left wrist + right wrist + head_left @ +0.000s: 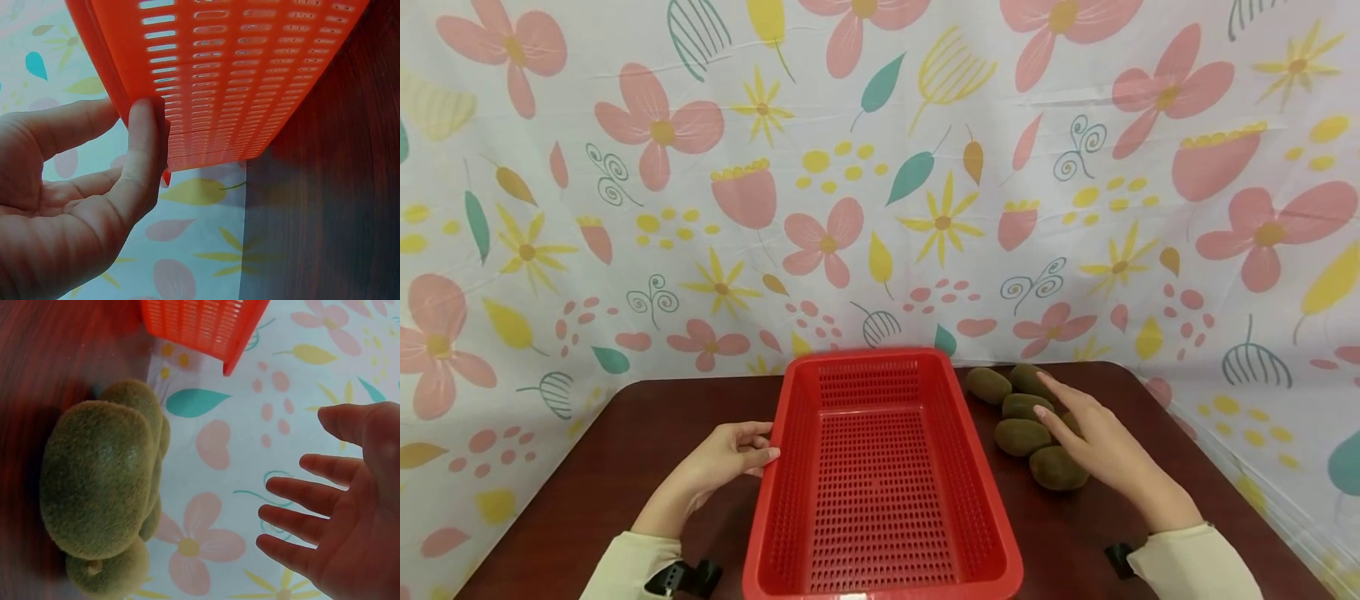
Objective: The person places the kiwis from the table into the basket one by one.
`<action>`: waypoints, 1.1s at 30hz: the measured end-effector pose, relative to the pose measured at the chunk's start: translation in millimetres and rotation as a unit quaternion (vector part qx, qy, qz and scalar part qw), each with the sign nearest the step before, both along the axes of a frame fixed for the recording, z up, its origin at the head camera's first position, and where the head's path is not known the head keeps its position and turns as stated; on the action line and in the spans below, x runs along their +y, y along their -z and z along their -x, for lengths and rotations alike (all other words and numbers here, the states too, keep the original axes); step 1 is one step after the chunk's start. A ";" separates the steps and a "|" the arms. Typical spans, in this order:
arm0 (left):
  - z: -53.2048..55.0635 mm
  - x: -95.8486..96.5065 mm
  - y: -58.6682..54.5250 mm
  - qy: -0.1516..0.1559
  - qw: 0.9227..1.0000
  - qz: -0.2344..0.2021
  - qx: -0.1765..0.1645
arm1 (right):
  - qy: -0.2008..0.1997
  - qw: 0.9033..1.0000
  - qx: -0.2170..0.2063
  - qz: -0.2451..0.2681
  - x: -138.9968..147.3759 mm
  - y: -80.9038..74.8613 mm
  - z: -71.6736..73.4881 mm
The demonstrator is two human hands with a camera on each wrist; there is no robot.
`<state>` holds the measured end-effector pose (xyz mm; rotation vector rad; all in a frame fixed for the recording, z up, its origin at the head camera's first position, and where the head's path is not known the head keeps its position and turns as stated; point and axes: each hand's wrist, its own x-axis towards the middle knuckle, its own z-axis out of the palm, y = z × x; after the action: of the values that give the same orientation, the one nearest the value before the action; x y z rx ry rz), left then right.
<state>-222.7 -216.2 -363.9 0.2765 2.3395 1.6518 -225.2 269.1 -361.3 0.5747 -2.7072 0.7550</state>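
Note:
A red plastic basket point(880, 467) with slotted walls stands in the middle of the table, its inside bare. At its left rim my left hand point(726, 458) pinches the edge; the left wrist view shows a finger point(147, 131) against the outer wall below the rim. Several brown fuzzy kiwis point(1022, 437) lie in a cluster to the right of the basket. My right hand point(1101, 442) hovers over the cluster's right side with fingers straight and spread, holding nothing, and partly hides some kiwis. In the right wrist view it is apart from the nearest kiwi point(97, 478).
The dark reddish-brown table point(692, 400) extends on both sides of the basket. Behind it hangs a white cloth point(865, 283) with printed flowers and leaves, close to the table's back edge. Dark straps point(681, 577) sit at both wrists.

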 end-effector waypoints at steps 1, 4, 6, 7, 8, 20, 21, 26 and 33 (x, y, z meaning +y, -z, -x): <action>-0.1 -0.2 0.1 0.001 1.000 -0.002 0.001 | -0.001 1.000 0.003 0.000 1.1 0.4 -0.1; -0.1 -0.6 -0.1 0.006 1.000 -0.004 0.002 | -0.003 1.000 0.005 0.001 4.2 2.9 0.5; 0.1 -0.9 -0.2 0.009 1.000 -0.005 0.004 | -0.004 1.000 0.004 0.002 6.0 4.7 0.9; 0.2 -1.0 -0.3 0.009 1.000 -0.004 0.005 | -0.004 1.000 0.003 0.001 6.8 5.5 0.9; 0.4 -0.9 -0.4 0.009 1.000 -0.004 0.006 | -0.004 1.000 0.003 0.000 7.5 6.5 1.2; -1.0 0.1 -0.2 -0.006 1.000 0.008 0.000 | -0.025 1.000 0.005 -0.015 16.4 23.8 -0.8; -1.3 -0.1 0.0 -0.007 1.000 0.007 -0.002 | -0.027 0.999 0.004 -0.017 17.1 25.6 -0.6; -1.4 -0.9 1.4 -0.004 1.000 0.004 -0.002 | -0.038 0.999 0.014 -0.033 19.9 35.6 1.2; -2.0 0.1 2.2 -0.003 1.000 0.002 -0.001 | -0.063 0.995 0.033 -0.072 22.8 47.7 3.4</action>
<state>-220.7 -216.1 -366.1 0.2665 2.3432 1.6491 -228.7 291.9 -409.0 0.7970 -2.6986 0.5625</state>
